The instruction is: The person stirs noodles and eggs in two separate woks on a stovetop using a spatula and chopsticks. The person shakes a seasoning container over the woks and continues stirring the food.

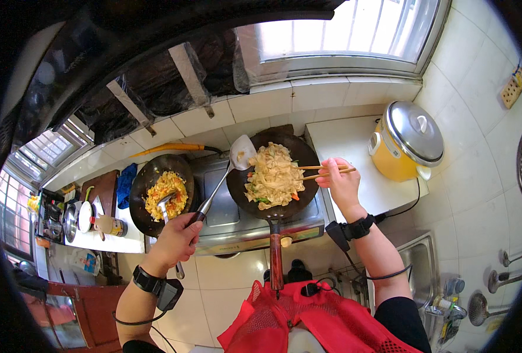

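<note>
My left hand (176,242) grips the dark handle of a metal wok spatula (221,186). The spatula's wide blade tilts over the left rim of a dark wok (300,154) on the stove. Heaped in that wok are pale, flat noodle-like pieces (273,175) with bits of green and orange. From the right, my right hand (338,181) pinches a pair of wooden chopsticks (315,173), their tips at the food's right side. Beside my left hand sits a second wok (140,203) of yellow-orange chopped food (168,191). A metal utensil (164,203) rests in it, its handle passing behind my left hand.
The wok's wooden handle (276,259) points toward me off the steel stove (237,230). A yellow rice cooker (399,150) stands on the white counter at right, above a sink (420,265). A bottle (109,225) and blue cloth (126,185) lie at left. Ladles hang on the right wall.
</note>
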### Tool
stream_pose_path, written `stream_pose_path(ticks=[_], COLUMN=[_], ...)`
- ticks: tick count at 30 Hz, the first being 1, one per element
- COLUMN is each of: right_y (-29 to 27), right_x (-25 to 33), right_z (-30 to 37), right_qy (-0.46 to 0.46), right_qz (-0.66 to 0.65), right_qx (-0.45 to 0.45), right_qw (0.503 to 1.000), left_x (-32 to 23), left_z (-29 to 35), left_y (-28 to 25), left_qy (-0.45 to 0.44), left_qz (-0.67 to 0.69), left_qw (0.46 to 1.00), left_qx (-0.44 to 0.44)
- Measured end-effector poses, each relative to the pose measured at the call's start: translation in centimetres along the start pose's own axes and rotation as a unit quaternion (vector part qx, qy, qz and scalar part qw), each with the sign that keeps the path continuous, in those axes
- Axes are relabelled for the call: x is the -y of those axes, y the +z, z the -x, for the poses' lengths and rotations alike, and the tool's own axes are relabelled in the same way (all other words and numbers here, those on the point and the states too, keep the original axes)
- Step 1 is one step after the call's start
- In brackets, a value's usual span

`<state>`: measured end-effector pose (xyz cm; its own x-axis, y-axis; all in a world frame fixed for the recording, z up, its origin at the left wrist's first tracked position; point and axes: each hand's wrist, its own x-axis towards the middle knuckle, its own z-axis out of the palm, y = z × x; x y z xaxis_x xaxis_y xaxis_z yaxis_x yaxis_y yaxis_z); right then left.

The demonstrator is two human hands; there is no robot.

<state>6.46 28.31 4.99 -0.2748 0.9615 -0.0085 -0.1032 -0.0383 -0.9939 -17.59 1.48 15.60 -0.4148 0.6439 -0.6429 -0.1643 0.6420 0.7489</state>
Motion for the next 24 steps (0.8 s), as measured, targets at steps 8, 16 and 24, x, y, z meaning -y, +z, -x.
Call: stream_pose_path(ticks=[8, 16, 24], right_y=[2.3, 2.9, 1.4], right_x=[-7.7, -6.1, 0.2], right_z=[-6.5, -4.8, -2.0], right_qy=[0.047, 0.119, 0.032], right_qz=[0.062, -0.080, -0.132], right_qx=[-0.029, 0.015, 0.046], right_qw=[0.997, 0.990, 0.990], left_x=[1.1, 2.8, -0.2], left_z=[-5.6, -6.1, 0.8], left_y=[1.3, -0.2, -0.4], left_qy=[-0.037, -0.091, -0.013], left_qz=[-0.096, 0.149, 0.103], left_qw=[0.995, 0.978, 0.994], left_qx=[-0.014, 0.113, 0.041])
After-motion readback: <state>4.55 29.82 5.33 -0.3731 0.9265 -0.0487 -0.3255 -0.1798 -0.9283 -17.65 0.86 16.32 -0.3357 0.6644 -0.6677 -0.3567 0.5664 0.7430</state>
